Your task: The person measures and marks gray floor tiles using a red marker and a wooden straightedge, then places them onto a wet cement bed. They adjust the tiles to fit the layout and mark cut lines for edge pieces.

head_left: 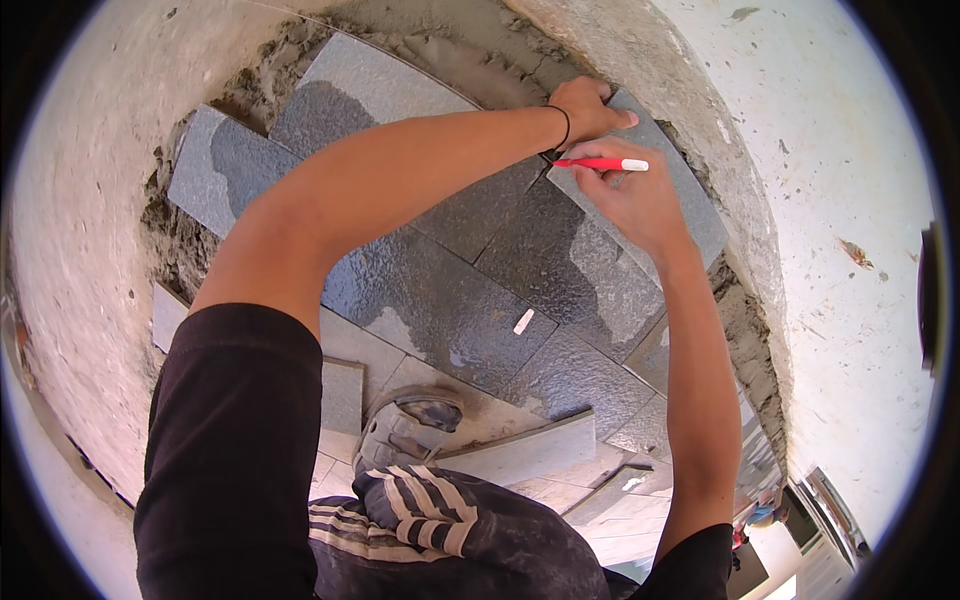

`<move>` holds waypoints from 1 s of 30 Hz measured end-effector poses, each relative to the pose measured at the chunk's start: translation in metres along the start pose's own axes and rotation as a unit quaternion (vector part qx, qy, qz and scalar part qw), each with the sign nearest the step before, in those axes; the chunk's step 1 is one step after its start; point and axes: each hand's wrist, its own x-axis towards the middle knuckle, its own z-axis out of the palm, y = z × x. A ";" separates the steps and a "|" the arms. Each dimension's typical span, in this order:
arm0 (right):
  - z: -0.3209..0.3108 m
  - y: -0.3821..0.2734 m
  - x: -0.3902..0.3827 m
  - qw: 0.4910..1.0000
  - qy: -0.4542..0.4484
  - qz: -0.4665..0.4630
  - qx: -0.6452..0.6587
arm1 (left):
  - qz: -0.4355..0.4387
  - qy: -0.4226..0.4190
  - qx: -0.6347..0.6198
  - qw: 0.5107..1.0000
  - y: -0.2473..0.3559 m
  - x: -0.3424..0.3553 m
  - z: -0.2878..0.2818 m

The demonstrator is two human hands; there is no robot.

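A grey tile (695,195) lies beyond the knees, up and to the right, hard by the rough wall (700,75). Its long axis slants from upper left to lower right, roughly following the foot of that wall. It seems to sit on top of the darker floor tiles (440,290), overlapping them along its near edge. A red marker (605,164) with a white end lies crosswise above its left corner, the tip pointing left, at or very near the tile's edge; contact is hard to make out here.

The right hand (635,200) is closed on the marker, thumb and fingers pinching the barrel, and its side lies over the middle of the tile. It is the hand nearer the tile's middle. The left hand (590,108) is at the far, upper end, its thumb reaching onto the tile's corner; the other fingers are mostly hidden, so I cannot tell whether it grips or only presses. Its forearm crosses over the floor from the left, while the right forearm comes straight up from below, beside the wall.

Farther out, a small pale stub (523,321) lies on the wet tiles. Rough mortar (440,60) borders the far side. Near the knees, a narrow strip of tile (530,450) lies at a slant beside a dusty shoe (410,430).
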 end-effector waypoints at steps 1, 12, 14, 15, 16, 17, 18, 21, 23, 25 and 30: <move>0.000 0.001 0.000 1.000 0.001 0.005 0.004 | -0.001 0.000 0.000 1.000 0.000 0.000 0.000; -0.001 -0.002 0.003 0.999 -0.030 0.021 -0.031 | -0.002 0.003 0.015 1.000 -0.004 0.003 0.002; -0.001 -0.002 0.003 0.999 -0.030 0.014 -0.036 | 0.000 0.004 0.019 1.000 -0.004 0.004 0.002; -0.001 -0.002 0.003 0.999 -0.032 0.015 -0.039 | 0.000 0.006 0.022 1.000 -0.004 0.004 0.003; -0.001 -0.002 0.003 0.998 -0.033 0.017 -0.042 | 0.001 0.007 0.024 1.000 -0.005 0.004 0.003; -0.002 -0.003 0.003 0.998 -0.037 0.020 -0.042 | -0.001 0.006 0.024 1.000 -0.005 0.004 0.002; -0.002 -0.005 0.004 0.998 -0.040 0.022 -0.043 | -0.004 0.005 0.023 1.000 -0.004 0.004 0.002; -0.003 -0.004 0.004 0.998 -0.046 0.024 -0.045 | 0.001 0.008 0.028 1.000 -0.005 0.004 0.003; -0.003 0.000 0.005 0.998 -0.045 0.011 -0.046 | 0.007 0.004 0.025 1.000 -0.006 0.006 0.004; -0.003 0.005 0.006 0.998 -0.041 -0.014 -0.049 | 0.013 -0.010 0.016 1.000 -0.008 0.010 0.004; -0.004 -0.004 0.012 0.995 -0.068 -0.033 -0.063 | 0.004 -0.039 -0.020 0.999 -0.017 0.017 -0.001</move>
